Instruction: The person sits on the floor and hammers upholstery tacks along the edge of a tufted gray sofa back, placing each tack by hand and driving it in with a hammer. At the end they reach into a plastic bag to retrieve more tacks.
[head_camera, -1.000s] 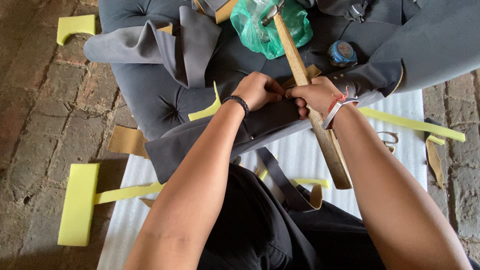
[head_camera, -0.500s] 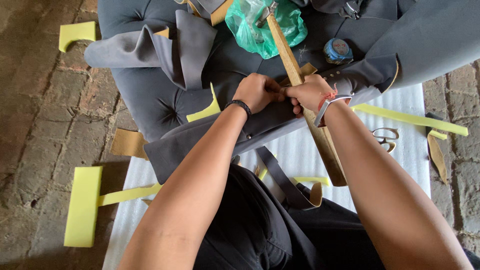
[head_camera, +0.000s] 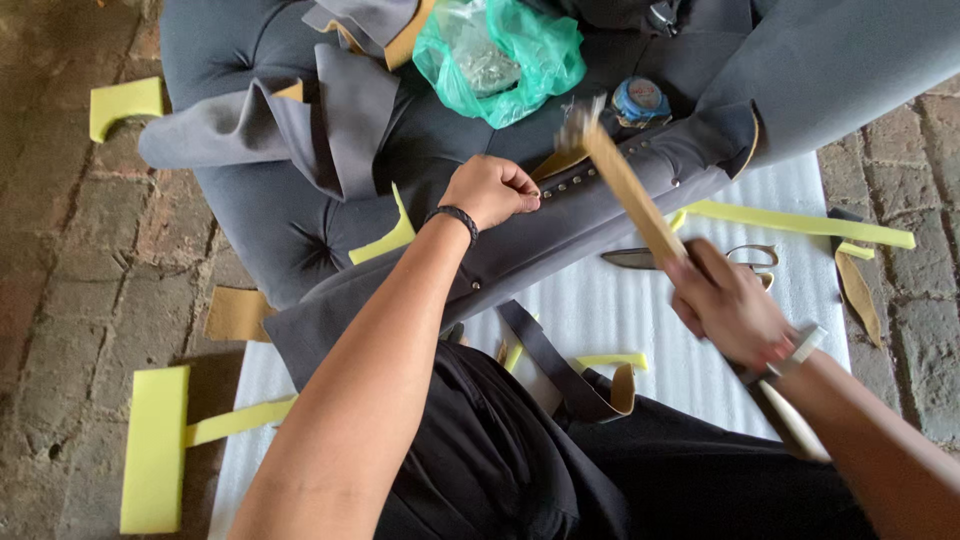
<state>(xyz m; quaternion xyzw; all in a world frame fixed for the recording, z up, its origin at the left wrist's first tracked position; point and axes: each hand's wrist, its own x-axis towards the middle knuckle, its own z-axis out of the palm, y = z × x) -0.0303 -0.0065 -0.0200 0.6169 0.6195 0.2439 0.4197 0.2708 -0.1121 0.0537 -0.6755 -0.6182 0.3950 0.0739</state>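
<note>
- The floor (head_camera: 60, 250) is worn brick, reddish-brown with dusty joints; a ribbed white foam sheet (head_camera: 640, 330) lies on it under the work.
- A grey upholstered seat (head_camera: 290, 210) lies on the sheet, its fabric smooth and matte, dimpled with tufted buttons.
- Along its front edge runs a row of small round metal studs (head_camera: 590, 180).
- The left hand (head_camera: 490, 190) is closed in a loose fist, fingertips pinched together at the near end of the stud row, resting on the fabric.
- The right hand (head_camera: 730, 300) is wrapped tight round the flat wooden handle of a hammer (head_camera: 620, 185), whose blurred head hangs just above the studs.
- Scissors (head_camera: 690, 258) lie on the sheet by the right hand.
- Yellow foam offcuts (head_camera: 155, 445) lie scattered about; a crumpled green plastic bag (head_camera: 500, 50) sits on the seat.
</note>
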